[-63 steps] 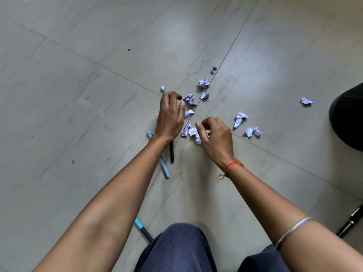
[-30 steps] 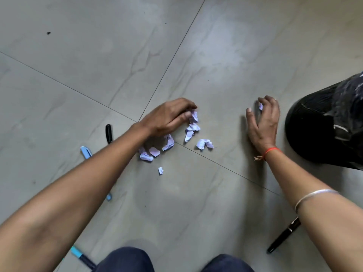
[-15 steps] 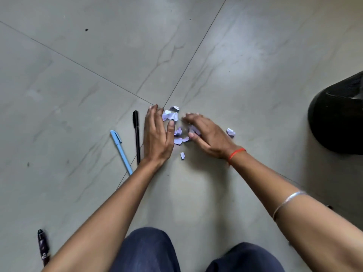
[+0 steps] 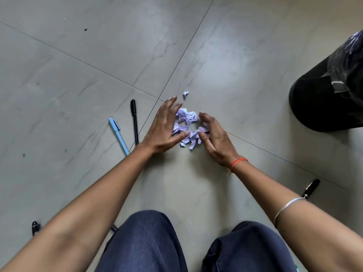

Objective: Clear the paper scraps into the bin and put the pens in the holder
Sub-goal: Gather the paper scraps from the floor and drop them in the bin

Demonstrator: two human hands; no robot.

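A small heap of crumpled pale-violet paper scraps (image 4: 186, 125) lies on the grey tiled floor between my two hands. My left hand (image 4: 164, 129) rests flat against the heap's left side, fingers spread. My right hand (image 4: 215, 139) cups the heap from the right, thumb touching the scraps. One stray scrap (image 4: 185, 94) sits just beyond the heap. A light-blue pen (image 4: 118, 135) and a thin black pen (image 4: 134, 120) lie left of my left hand. The black bin (image 4: 330, 91) lined with a black bag stands at the right edge.
Another black pen (image 4: 311, 188) lies near my right forearm, and a dark pen (image 4: 35, 228) shows at the lower left beside my left arm. My knees in dark blue trousers (image 4: 147, 244) fill the bottom of the view. No pen holder is in view.
Scattered scraps have been swept together into one heap between my hands. My right hand came back from near the bin to the heap's right side; my hands now stand slightly farther apart around it.
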